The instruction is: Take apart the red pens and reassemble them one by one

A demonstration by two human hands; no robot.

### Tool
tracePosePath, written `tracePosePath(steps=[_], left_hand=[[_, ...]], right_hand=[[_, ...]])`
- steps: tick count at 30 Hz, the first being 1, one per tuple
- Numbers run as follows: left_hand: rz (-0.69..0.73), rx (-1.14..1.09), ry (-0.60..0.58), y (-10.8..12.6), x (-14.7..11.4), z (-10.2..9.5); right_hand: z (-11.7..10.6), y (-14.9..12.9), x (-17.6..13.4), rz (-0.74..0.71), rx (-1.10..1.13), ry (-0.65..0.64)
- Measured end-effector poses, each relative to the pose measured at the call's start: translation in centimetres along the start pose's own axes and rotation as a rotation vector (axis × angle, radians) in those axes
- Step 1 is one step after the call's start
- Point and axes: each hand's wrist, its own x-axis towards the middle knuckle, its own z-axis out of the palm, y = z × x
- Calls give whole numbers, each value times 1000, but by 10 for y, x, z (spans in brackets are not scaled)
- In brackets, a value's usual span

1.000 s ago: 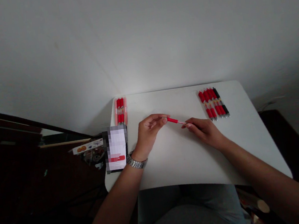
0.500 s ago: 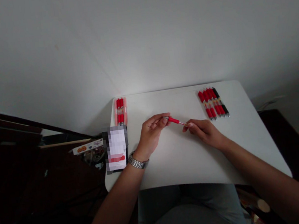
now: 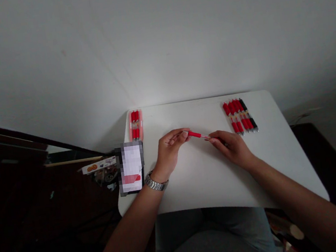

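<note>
Over the middle of the white table (image 3: 193, 180), a red pen (image 3: 194, 134) is held level between my two hands. My left hand (image 3: 171, 148), with a metal watch at its wrist, pinches the left end of the pen beside the red grip. The fingers of my right hand (image 3: 228, 145) are closed on the thin, pale right end, and they cover its tip. To the right, several red pens (image 3: 237, 117) lie side by side with a black one (image 3: 248, 114) at the end of the row.
At the table's far left corner lies a pink case (image 3: 130, 126) with red pens (image 3: 136, 126) in it. A phone (image 3: 131, 166), its screen partly blurred, rests below the case. A wall (image 3: 170, 51) rises behind the table.
My right hand has shifted slightly to the right and changed its finger position on the end of the pen. My left hand stays nearly where it was.
</note>
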Motion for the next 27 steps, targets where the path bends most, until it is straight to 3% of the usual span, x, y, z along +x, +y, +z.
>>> tracePosePath(steps=[7,14,27], left_hand=[[-47,-32,-60,0,-1,2],[-10,-37,6,-2,0,2],[-51,-54,-39,0,-1,4]], right_hand=[[-3,-5,1,72,154,-62],[7,0,-3,159,289,-34],[-1,-8,0,141,193,-101]])
